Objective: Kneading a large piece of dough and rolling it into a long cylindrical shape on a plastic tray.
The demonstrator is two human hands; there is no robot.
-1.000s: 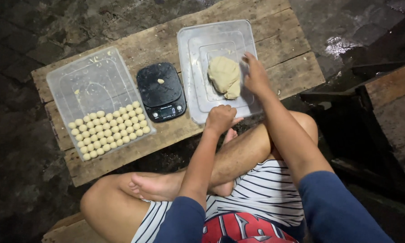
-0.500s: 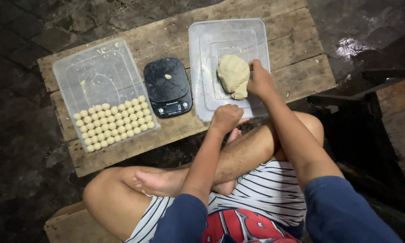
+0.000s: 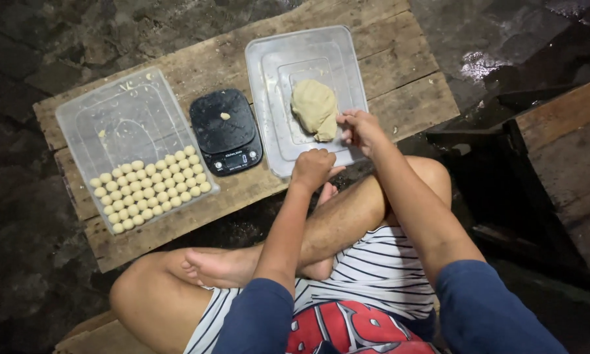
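A tan lump of dough (image 3: 314,108) lies in a clear plastic tray (image 3: 275,85) on a low wooden board (image 3: 400,72). My right hand (image 3: 360,130) pinches the lump's near right edge with its fingertips. My left hand (image 3: 313,169) is curled into a fist at the tray's near rim; whether it holds anything is hidden. A black kitchen scale (image 3: 226,131) left of the tray carries one small dough piece (image 3: 225,116). Further left, another clear tray (image 3: 121,124) holds several rows of small dough balls (image 3: 152,185).
I sit cross-legged at the board's near edge, knees and a bare foot (image 3: 216,265) under my arms. Dark wet stone floor (image 3: 39,59) surrounds the board. A dark wooden frame (image 3: 544,151) stands to the right.
My right hand has come from the far right side of the dough lump to its near edge. The left fist has stayed at the tray's rim. The view has shifted.
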